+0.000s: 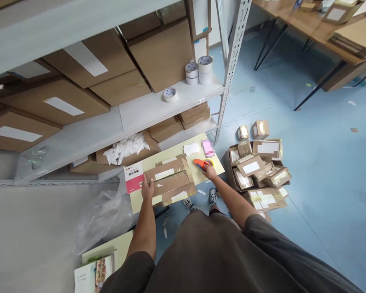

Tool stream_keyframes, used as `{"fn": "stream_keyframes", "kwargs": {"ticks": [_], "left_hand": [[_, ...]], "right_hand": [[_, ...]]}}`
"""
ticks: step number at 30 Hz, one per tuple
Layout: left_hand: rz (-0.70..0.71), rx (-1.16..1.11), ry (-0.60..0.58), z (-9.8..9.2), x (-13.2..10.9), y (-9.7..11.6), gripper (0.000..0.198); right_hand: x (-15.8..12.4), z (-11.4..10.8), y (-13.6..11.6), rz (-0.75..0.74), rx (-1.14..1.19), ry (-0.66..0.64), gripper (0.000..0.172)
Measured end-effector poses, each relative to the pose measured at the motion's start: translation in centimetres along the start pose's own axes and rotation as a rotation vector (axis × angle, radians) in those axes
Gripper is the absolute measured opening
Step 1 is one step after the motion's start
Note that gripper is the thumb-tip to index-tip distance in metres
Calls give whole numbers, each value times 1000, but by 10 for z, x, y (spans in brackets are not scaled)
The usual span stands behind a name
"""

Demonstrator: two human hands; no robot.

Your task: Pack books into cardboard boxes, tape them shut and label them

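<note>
While a dark shirt fills the bottom of the view, the left hand lies over the left end of a taped cardboard box, thumb parted from the fingers; whether it pinches the edge, I cannot tell. The right hand is curled around an orange hand tool, just past the box's right end, with a yellow ring beside it. The box lies on a pale yellow tabletop, next to a pink-and-white package. Beyond it are white paper and a blurred pink item. Below, patterned shoes stand on the blue floor. To the right, a carton is heaped with small taped boxes. Behind the tabletop, a metal shelf bears white tape rolls and large cartons. Farthest right, a wooden desk holds stacked cardboard.
</note>
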State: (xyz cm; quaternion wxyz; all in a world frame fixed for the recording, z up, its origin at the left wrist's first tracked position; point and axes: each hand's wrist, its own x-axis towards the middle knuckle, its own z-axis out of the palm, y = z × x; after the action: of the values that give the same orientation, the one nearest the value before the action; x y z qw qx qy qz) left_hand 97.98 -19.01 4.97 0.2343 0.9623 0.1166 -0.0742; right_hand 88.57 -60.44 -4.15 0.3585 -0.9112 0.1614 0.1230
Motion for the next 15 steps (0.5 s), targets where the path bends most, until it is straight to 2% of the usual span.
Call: {"fn": "stream_keyframes", "kwargs": {"ticks": [5,7,9,12,15], "left_hand": [[-111,31,2,-1,-3,7,71],[-118,47,15,-1,-5,10,70],[-112,60,42,-1,-7,13,71],[-133,68,53,-1,-10,17,71],[-156,66,45,0,-10,19,69]], "right_hand": [[20,0,-5,44,-74,-129,37],[25,-2,-7,103,-133,-213,45],[27,-4,-10,150,-174,-253,45],[23,-7,-12,154,-195,-245,40],[10,-15,-12,133,-122,-178,45]]}}
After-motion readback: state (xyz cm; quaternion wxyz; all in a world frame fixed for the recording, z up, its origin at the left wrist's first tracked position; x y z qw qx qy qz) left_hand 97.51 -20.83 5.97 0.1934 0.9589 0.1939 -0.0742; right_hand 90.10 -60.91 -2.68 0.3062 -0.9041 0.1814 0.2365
